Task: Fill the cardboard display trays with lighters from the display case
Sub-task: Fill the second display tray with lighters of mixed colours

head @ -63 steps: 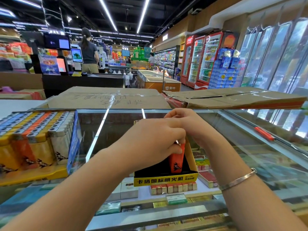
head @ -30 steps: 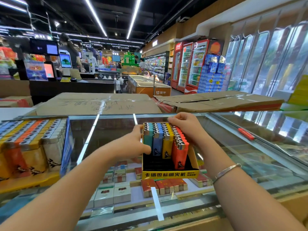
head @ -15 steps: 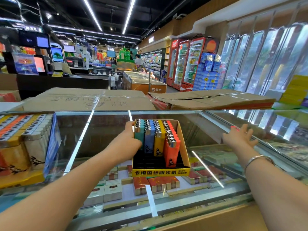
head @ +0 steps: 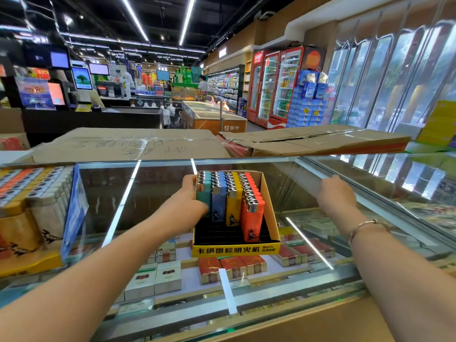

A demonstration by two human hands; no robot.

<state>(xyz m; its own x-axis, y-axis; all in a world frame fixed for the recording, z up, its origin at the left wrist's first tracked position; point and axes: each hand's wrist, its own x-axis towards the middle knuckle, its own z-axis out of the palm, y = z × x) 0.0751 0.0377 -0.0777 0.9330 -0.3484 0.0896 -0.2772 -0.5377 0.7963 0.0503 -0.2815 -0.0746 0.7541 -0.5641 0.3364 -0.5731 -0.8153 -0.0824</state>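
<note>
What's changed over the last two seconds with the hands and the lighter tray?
The right hand let go of the orange lighters and moved out right to rest on the glass counter. The left hand still holds the tray at its left side.

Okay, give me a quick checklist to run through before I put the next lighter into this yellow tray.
1. Left hand steadies the yellow tray: ok, it grips the tray's left side.
2. Tray sits flat on the glass counter: ok.
3. Free slots in the tray: ok, black slots at the front are bare.
4. Lighters upright in their rows: ok.
5. Right hand holds a lighter: not ok, it rests on the glass, holding nothing.
6. Which stock comes next: cannot tell.
</note>
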